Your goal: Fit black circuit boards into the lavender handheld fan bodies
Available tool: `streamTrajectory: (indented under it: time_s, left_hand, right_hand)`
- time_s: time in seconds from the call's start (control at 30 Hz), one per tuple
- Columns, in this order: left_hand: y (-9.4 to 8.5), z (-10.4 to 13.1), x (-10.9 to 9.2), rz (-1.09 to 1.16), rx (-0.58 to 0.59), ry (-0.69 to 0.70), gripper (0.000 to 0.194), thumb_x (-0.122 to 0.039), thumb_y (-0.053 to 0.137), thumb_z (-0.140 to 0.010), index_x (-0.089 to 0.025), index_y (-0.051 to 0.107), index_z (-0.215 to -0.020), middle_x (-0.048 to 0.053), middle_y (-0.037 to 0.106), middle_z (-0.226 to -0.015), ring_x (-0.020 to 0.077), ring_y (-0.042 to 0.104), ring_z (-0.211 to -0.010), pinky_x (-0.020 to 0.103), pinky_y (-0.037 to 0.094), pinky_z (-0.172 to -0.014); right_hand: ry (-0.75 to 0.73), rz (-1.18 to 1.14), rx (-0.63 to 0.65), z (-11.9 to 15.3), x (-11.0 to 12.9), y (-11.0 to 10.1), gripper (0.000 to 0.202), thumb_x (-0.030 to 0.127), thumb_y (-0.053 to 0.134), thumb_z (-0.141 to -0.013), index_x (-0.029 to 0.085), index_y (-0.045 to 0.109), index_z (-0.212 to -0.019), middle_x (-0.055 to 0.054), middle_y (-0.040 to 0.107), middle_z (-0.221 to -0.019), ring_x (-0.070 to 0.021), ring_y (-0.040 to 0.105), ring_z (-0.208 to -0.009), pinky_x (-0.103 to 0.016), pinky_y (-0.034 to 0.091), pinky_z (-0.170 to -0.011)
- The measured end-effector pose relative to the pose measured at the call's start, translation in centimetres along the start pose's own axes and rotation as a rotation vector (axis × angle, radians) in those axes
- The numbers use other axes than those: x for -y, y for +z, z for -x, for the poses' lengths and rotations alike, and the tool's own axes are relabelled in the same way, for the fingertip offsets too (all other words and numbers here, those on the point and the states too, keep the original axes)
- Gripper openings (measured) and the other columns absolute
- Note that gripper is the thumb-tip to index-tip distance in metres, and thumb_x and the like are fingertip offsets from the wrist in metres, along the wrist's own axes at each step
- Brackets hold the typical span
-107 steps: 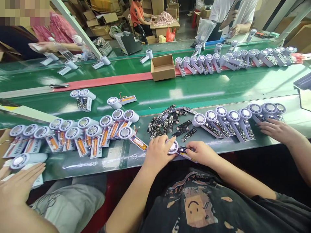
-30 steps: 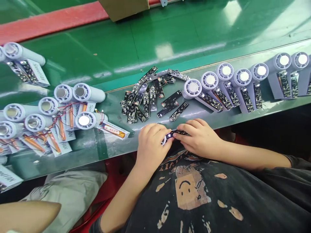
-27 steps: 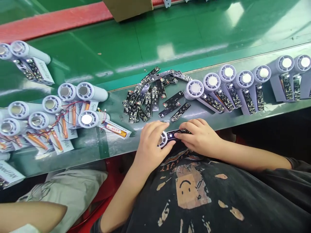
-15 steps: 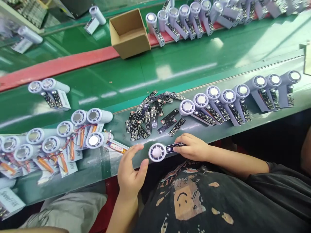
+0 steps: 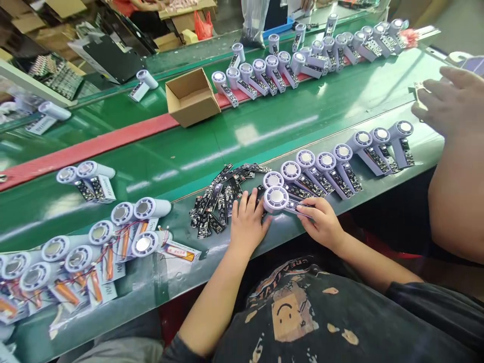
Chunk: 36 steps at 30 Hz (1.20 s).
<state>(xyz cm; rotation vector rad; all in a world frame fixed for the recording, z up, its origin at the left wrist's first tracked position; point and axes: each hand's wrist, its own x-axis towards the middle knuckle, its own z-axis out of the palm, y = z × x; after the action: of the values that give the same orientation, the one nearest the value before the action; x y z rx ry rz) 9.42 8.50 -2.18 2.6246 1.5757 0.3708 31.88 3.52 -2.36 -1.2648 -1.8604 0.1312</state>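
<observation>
My right hand [image 5: 320,220] pinches the handle end of a lavender handheld fan [image 5: 276,198], whose round head points left, beside a row of similar fans [image 5: 325,161]. Over the near edge of a pile of black circuit boards [image 5: 214,197] my left hand [image 5: 247,224] lies palm down, fingers spread, its thumb close to the fan head. Whether it touches a board is hidden. To the left, several fans with orange batteries and red wires [image 5: 144,244] lie on the metal bench [image 5: 170,272].
A green conveyor [image 5: 181,151] with a red strip [image 5: 113,138] runs behind the bench. An open cardboard box [image 5: 192,98] and many fans [image 5: 272,65] stand along it. At the right, another person's hand [image 5: 449,101] reaches over the bench.
My right hand has moved the fan rightward to the row. My left hand has gone from the bench's front edge to the boards. Another person's hand has appeared at right, and the view has tilted up.
</observation>
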Motion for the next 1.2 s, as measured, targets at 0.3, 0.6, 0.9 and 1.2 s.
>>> streamTrajectory:
  time_s: [0.3,0.6,0.9,1.2]
  left_hand:
    - [-0.7,4.4,1.1,-0.098,-0.072,-0.124,0.035,-0.025,0.047,-0.093,-0.018,0.065,-0.122,0.016,0.064,-0.132,0.0313,0.061,-0.118,0.047,0.051,-0.092]
    - [0.0,5.4,1.8,-0.082,-0.140,-0.144,0.033,-0.027,0.050,-0.094,-0.020,0.065,-0.122,0.015,0.066,-0.130,0.0324,0.061,-0.118,0.052,0.045,-0.101]
    - [-3.1,6.7,2.0,0.032,-0.141,-0.153,0.041,-0.033,0.058,-0.091,-0.017,0.058,-0.129,0.015,0.058,-0.140,0.0309,0.052,-0.130,0.051,0.042,-0.109]
    - [-13.7,4.3,16.0,0.004,-0.085,-0.712,0.036,-0.025,0.045,-0.090,-0.019,0.064,-0.120,0.012,0.068,-0.122,0.0250,0.065,-0.109,0.038,0.050,-0.095]
  right_hand:
    - [0.017,-0.005,0.066,0.4,-0.1,1.8,0.020,0.018,0.056,-0.091,0.022,0.070,-0.104,-0.011,0.065,-0.103,-0.0217,0.062,-0.092,-0.042,0.054,-0.081]
    - [0.014,0.098,0.112,0.0,0.1,3.5,0.021,0.018,0.053,-0.093,0.020,0.073,-0.101,-0.011,0.064,-0.095,-0.0212,0.061,-0.090,-0.041,0.055,-0.078]
    - [-0.047,0.150,0.139,0.3,0.5,2.5,0.030,0.021,0.062,-0.089,0.021,0.061,-0.120,-0.016,0.052,-0.123,-0.0275,0.058,-0.105,-0.048,0.055,-0.089]
    - [-0.369,0.007,0.034,0.4,1.1,1.8,0.030,0.011,0.072,-0.079,0.029,0.062,-0.101,-0.005,0.055,-0.108,-0.0221,0.061,-0.097,-0.041,0.052,-0.085]
